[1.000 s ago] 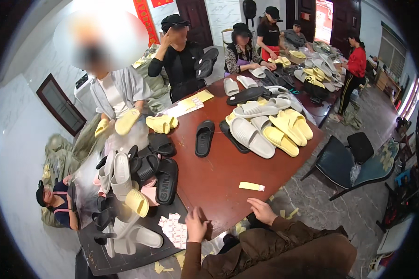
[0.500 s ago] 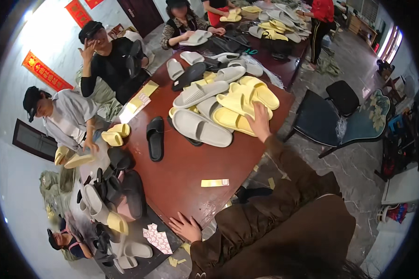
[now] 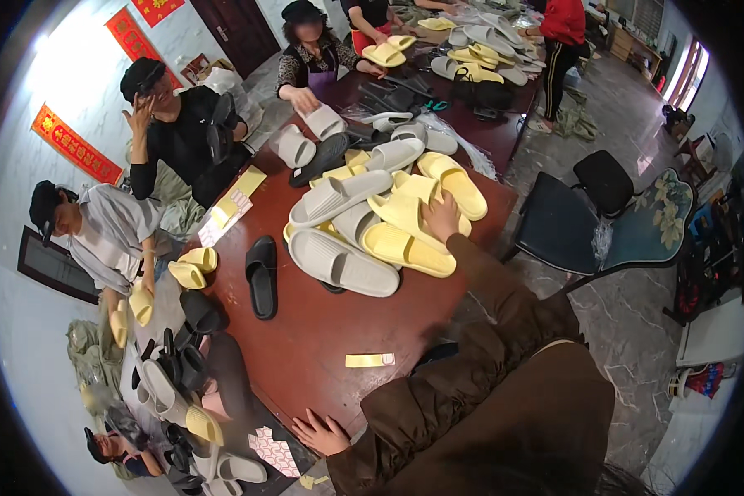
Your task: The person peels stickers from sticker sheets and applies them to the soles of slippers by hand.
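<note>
My right hand [image 3: 442, 217] reaches into a pile of slide slippers and closes at the edge of a yellow slipper [image 3: 405, 213] in the middle; its fingertips are partly hidden. Another yellow slipper [image 3: 409, 248] lies just in front of that hand, and one more yellow slipper [image 3: 455, 183] sits beyond it. Large light grey slippers [image 3: 343, 263] overlap on the pile's left. My left hand [image 3: 321, 433] rests palm down at the near table edge with fingers spread, holding nothing. A small yellow paper strip [image 3: 370, 360] lies between my hands.
A black slipper [image 3: 261, 277] lies left of the pile on the red-brown table [image 3: 306, 347]. More slippers crowd a side table at the left, near a patterned paper piece [image 3: 274, 451]. Co-workers sit at the left and far side. Dark chairs [image 3: 558, 221] stand at the right.
My right hand has moved farther into the pile, onto the middle yellow slipper. The view has shifted slightly. A far co-worker's hand now holds a light slipper at the pile's far side.
</note>
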`<control>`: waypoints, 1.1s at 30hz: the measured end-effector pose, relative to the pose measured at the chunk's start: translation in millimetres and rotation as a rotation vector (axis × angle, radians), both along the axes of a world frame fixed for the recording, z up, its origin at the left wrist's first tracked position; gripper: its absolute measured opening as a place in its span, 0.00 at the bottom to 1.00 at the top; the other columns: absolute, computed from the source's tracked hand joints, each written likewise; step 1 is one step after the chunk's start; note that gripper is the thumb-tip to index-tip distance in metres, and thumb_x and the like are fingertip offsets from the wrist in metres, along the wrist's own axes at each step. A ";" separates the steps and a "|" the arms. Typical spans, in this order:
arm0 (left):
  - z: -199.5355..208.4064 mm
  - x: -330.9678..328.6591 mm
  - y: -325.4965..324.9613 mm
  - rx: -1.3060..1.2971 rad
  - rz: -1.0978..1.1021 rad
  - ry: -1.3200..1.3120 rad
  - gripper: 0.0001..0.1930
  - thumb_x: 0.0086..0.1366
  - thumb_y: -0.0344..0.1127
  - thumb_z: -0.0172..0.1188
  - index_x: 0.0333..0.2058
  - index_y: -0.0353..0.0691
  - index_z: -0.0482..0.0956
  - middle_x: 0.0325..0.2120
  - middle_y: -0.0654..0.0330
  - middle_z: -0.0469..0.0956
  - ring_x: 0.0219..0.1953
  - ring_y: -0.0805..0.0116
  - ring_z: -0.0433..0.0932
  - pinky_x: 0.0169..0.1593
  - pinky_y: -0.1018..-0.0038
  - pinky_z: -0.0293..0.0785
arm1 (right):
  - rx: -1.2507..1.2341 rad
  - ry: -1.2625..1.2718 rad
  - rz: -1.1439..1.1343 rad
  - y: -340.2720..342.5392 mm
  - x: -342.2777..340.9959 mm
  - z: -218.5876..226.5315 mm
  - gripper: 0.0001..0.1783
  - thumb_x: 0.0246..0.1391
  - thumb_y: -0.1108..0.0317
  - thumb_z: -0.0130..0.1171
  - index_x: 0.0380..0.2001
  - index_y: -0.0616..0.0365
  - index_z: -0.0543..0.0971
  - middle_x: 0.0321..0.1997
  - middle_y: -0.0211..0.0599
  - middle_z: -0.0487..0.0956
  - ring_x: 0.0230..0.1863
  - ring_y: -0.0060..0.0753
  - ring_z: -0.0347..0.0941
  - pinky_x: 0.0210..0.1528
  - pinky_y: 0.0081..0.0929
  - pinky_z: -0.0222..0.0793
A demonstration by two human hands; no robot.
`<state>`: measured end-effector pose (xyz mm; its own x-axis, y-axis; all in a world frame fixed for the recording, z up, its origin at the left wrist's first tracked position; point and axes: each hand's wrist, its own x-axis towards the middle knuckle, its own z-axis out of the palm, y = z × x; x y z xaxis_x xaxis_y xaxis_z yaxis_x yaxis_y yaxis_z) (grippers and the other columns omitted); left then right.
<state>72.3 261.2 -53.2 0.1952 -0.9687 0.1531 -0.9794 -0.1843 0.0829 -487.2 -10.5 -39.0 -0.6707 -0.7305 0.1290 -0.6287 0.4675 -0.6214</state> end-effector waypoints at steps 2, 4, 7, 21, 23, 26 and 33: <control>-4.5 1.4 -4.7 -0.006 0.006 -0.010 0.29 0.67 0.47 0.53 0.65 0.47 0.67 0.70 0.41 0.53 0.71 0.37 0.49 0.70 0.43 0.46 | -0.079 0.041 -0.008 0.3 4.6 -7.1 0.24 0.59 0.51 0.57 0.51 0.55 0.80 0.70 0.48 0.58 0.71 0.54 0.51 0.69 0.54 0.48; -4.8 3.1 -6.0 -0.016 0.004 -0.025 0.29 0.66 0.47 0.54 0.65 0.47 0.67 0.69 0.41 0.54 0.71 0.37 0.51 0.70 0.43 0.48 | -0.131 0.018 0.000 0.4 6.0 -8.1 0.23 0.59 0.53 0.58 0.51 0.58 0.80 0.69 0.49 0.59 0.70 0.54 0.53 0.69 0.51 0.50; -4.5 5.7 -8.5 0.005 0.027 -0.012 0.29 0.66 0.48 0.54 0.64 0.47 0.68 0.69 0.41 0.55 0.70 0.37 0.52 0.69 0.43 0.49 | -0.317 -0.138 0.003 -1.1 -3.7 -8.5 0.23 0.57 0.56 0.61 0.51 0.60 0.80 0.66 0.51 0.64 0.68 0.53 0.58 0.68 0.44 0.55; -30.8 15.3 -11.0 -0.032 -0.011 -0.002 0.31 0.63 0.48 0.56 0.65 0.49 0.67 0.70 0.44 0.53 0.71 0.39 0.50 0.70 0.43 0.47 | -0.065 -0.096 -0.296 -73.3 -102.1 -11.9 0.14 0.56 0.60 0.53 0.40 0.51 0.82 0.43 0.49 0.83 0.50 0.56 0.77 0.53 0.56 0.66; -22.7 1.8 -22.6 -0.037 -0.035 0.015 0.31 0.64 0.47 0.55 0.65 0.49 0.67 0.70 0.45 0.53 0.72 0.39 0.50 0.70 0.43 0.47 | -0.195 0.074 -0.417 -56.4 -136.1 -3.3 0.15 0.58 0.61 0.51 0.39 0.53 0.83 0.41 0.50 0.83 0.45 0.56 0.79 0.50 0.50 0.69; 3.8 -5.9 -14.9 -0.030 0.029 0.024 0.28 0.67 0.45 0.54 0.65 0.50 0.67 0.70 0.46 0.54 0.72 0.41 0.50 0.70 0.43 0.46 | -0.727 -0.488 -0.211 -54.9 -120.8 52.2 0.17 0.61 0.60 0.50 0.42 0.59 0.83 0.40 0.47 0.84 0.40 0.51 0.81 0.47 0.42 0.72; -0.7 -3.1 -8.6 -0.034 0.056 -0.011 0.28 0.67 0.44 0.55 0.65 0.51 0.67 0.70 0.47 0.55 0.72 0.42 0.51 0.70 0.46 0.48 | -0.845 -1.377 0.349 12.5 -35.2 156.6 0.20 0.66 0.60 0.49 0.51 0.64 0.78 0.42 0.39 0.83 0.38 0.38 0.81 0.44 0.33 0.78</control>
